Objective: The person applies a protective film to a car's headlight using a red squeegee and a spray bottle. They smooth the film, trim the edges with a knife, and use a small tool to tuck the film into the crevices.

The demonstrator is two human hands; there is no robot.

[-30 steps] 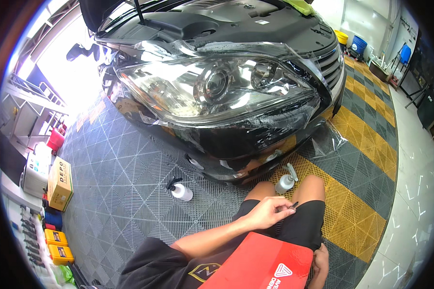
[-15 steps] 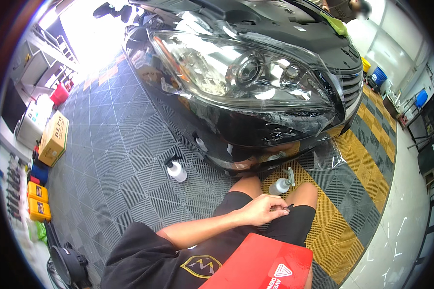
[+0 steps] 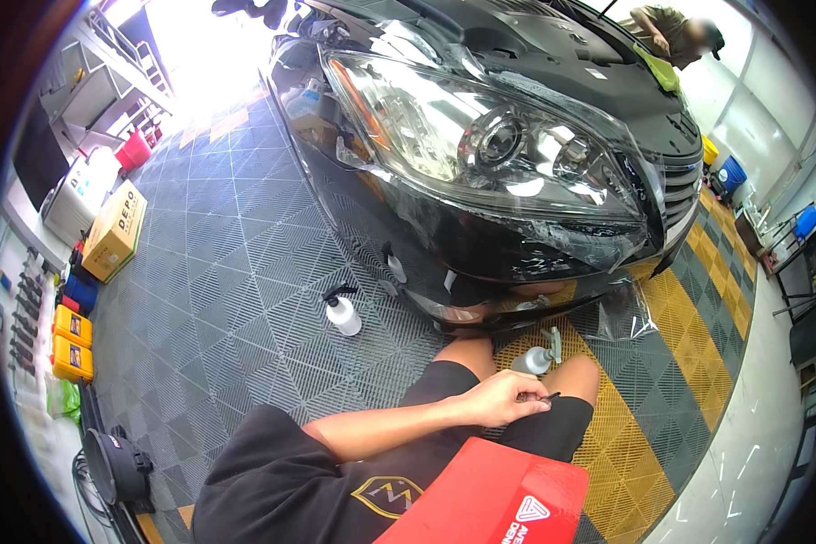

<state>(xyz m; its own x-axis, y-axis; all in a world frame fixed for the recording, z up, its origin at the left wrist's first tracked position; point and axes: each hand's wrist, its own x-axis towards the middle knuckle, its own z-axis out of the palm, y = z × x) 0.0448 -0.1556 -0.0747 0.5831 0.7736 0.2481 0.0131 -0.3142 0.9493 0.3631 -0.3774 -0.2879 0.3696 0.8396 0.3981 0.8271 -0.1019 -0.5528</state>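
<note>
Resting over my lap, my left hand (image 3: 510, 401) is closed, its fingertips pinching a small thin dark piece (image 3: 551, 397) whose kind is too small to make out. My right hand does not show. A flat red panel with a white mark (image 3: 517, 494) covers the lower middle of the view; what holds it is hidden. In front of me stands a black car's front corner with its headlight (image 3: 490, 136). Clear film (image 3: 598, 245) lies wrinkled over the bumper below the lamp, and a loose flap of film (image 3: 627, 313) hangs near the floor.
A spray bottle (image 3: 535, 358) is by my knees, and a white bottle with a black top (image 3: 343, 315) stands on the tiled floor to the left. A green cloth (image 3: 657, 68) lies on the car. Beyond it, another person (image 3: 666, 36) bends over. Left are a cardboard box (image 3: 116, 231) and yellow containers (image 3: 72, 344).
My view has turned slightly, so the car and floor sit further right and lower. The other person at the back shows more fully. My left hand stays over my lap, still pinching the dark piece.
</note>
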